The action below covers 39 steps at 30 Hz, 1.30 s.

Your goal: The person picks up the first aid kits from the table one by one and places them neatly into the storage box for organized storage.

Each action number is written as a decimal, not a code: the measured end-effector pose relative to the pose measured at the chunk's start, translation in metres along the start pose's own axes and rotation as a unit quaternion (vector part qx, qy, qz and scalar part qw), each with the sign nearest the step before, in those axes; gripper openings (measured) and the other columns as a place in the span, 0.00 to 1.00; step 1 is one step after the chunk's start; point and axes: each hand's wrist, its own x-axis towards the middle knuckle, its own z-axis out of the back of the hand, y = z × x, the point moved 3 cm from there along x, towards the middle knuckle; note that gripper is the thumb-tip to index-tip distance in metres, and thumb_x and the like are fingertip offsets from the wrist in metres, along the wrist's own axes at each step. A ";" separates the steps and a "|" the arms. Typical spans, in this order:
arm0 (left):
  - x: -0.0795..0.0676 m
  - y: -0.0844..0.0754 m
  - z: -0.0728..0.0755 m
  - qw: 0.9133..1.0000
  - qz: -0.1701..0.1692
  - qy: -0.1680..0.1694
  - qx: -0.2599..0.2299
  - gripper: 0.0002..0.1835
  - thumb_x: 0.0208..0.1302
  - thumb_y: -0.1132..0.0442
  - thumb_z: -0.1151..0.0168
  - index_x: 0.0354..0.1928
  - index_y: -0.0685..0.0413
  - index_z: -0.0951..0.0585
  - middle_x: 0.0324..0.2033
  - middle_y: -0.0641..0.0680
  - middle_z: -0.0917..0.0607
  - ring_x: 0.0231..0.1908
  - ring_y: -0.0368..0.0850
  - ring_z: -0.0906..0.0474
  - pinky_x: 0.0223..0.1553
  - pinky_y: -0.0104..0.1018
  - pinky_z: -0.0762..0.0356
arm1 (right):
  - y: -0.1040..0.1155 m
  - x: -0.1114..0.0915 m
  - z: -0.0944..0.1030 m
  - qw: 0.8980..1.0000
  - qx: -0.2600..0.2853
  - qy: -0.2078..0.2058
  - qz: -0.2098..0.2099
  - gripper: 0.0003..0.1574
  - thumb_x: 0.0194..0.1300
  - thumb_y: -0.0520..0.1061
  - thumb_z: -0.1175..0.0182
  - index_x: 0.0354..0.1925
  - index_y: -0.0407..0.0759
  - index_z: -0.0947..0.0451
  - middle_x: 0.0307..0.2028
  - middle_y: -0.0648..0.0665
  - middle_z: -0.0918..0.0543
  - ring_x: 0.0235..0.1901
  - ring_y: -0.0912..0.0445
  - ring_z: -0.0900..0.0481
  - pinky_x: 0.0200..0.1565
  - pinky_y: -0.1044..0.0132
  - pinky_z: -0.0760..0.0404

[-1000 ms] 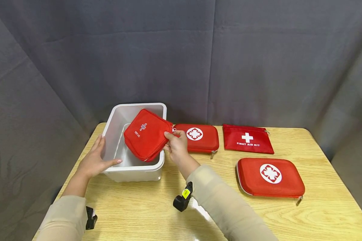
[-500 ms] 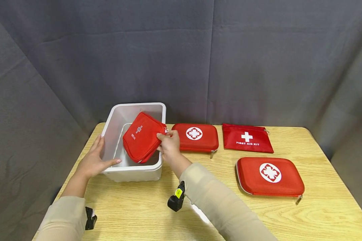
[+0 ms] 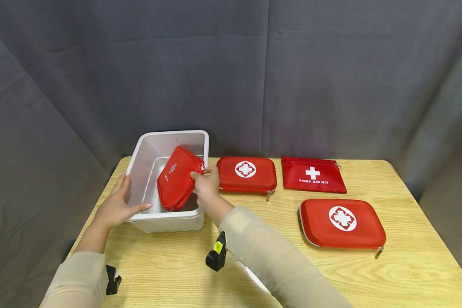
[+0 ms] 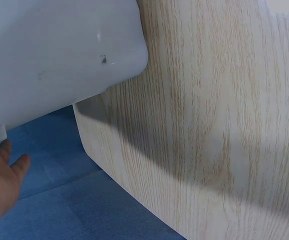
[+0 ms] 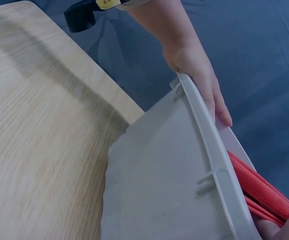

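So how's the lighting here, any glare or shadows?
Head view: white glare on the table beside the right sleeve, and the curtain looks grey. Left wrist: a broad shadow crosses the table, the top right corner is washed out, the curtain looks blue. Right wrist: a shadow band runs along the table toward the box, again a blue cast.

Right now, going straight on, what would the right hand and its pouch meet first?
Probably the far-left inner wall of the white bin: the right hand points that way, red pouch leading, though depth is unclear.
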 end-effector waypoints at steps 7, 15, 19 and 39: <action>0.000 -0.001 0.000 1.000 0.003 0.001 0.002 0.57 0.44 0.36 0.43 0.65 0.62 0.61 0.65 0.58 0.64 0.61 0.63 0.58 0.50 0.63 0.50 | -0.004 -0.003 -0.007 1.000 -0.015 -0.008 0.009 0.15 0.51 0.29 0.44 0.28 0.40 0.42 0.21 0.45 0.32 0.10 0.58 0.36 0.11 0.73 0.35; 0.001 -0.002 0.001 1.000 0.002 -0.001 0.005 0.56 0.45 0.36 0.43 0.65 0.62 0.60 0.65 0.60 0.62 0.60 0.64 0.57 0.50 0.64 0.49 | -0.006 -0.002 -0.011 0.998 -0.048 -0.021 0.040 0.16 0.49 0.28 0.42 0.26 0.39 0.41 0.22 0.45 0.32 0.15 0.58 0.34 0.15 0.73 0.34; 0.001 -0.002 0.001 1.000 0.004 0.000 0.003 0.56 0.45 0.37 0.43 0.65 0.62 0.60 0.65 0.60 0.62 0.60 0.65 0.56 0.49 0.64 0.48 | -0.008 -0.002 -0.012 0.995 -0.081 -0.028 0.060 0.16 0.48 0.29 0.41 0.26 0.38 0.40 0.22 0.44 0.31 0.17 0.57 0.33 0.18 0.71 0.33; -0.001 -0.002 0.000 1.000 0.004 0.004 -0.001 0.56 0.45 0.38 0.42 0.64 0.62 0.60 0.64 0.61 0.62 0.60 0.66 0.57 0.48 0.66 0.49 | -0.010 -0.002 -0.018 0.978 -0.204 -0.003 0.049 0.19 0.45 0.30 0.38 0.32 0.37 0.38 0.30 0.42 0.26 0.31 0.51 0.26 0.32 0.64 0.23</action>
